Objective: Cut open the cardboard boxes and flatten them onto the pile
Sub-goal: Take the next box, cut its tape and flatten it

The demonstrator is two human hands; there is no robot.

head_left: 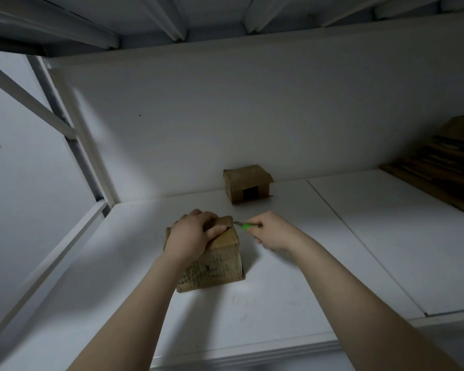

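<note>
White worktop [292,277], two boards butted at a diagonal seam [359,239], faint scuff marks [241,309] near the front. Plain white back panel [252,116] meets it at the rear. Ribbed metal shelf underside [172,20] overhead. On the left, a white upright post [86,145] with a diagonal brace [24,95], and a white wall [16,196] beyond. Light is dim and grey.

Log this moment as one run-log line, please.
left hand holds near box; right hand holds green knife at its top edge; far box behind
</note>
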